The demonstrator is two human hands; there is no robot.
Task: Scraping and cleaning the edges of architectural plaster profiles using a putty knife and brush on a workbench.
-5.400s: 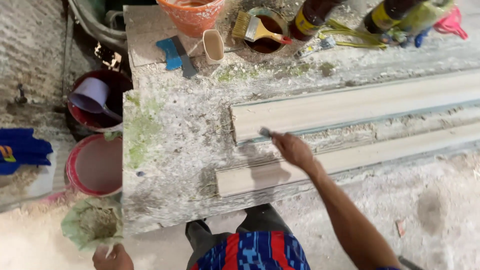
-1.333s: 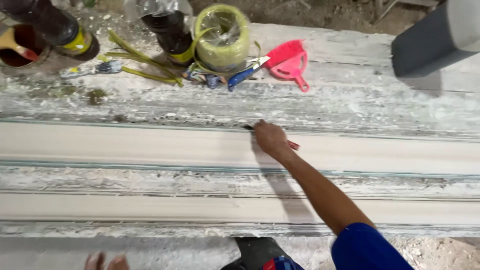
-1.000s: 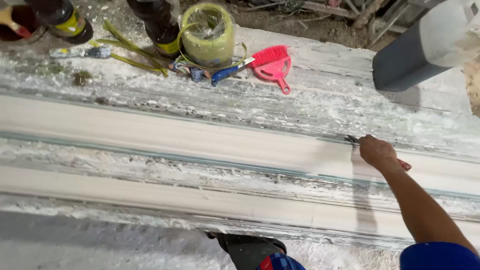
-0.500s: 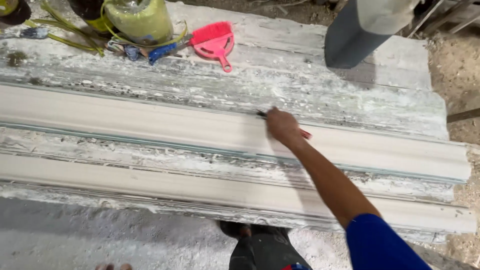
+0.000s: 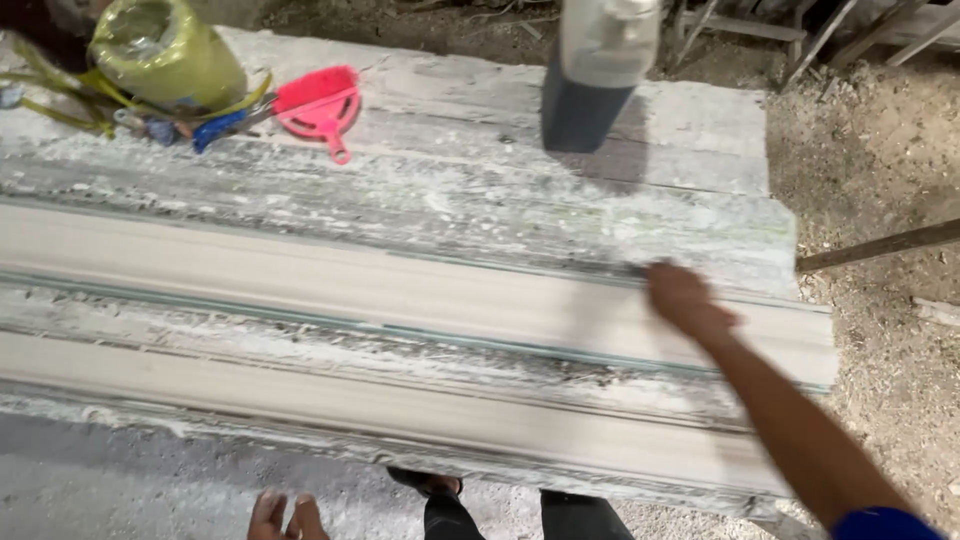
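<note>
Two long pale mouldings lie side by side along a dusty worktable: the far moulding and the near moulding. My right hand, blurred with motion, rests on the far moulding near its right end. It grips a small thin tool whose dark tip touches the moulding's far edge. My left hand hangs low at the frame's bottom edge below the table, fingers apart and holding nothing.
A pink plastic scoop, a blue-handled tool and a yellow-green wrapped bundle sit at the table's back left. A dark grey post stands at the back. The table ends at the right, by a dirt floor and slanting bar.
My right hand has slid to the right along the far moulding's far edge with the tool, reaching its right end. The view has followed rightward. My left hand stays low.
</note>
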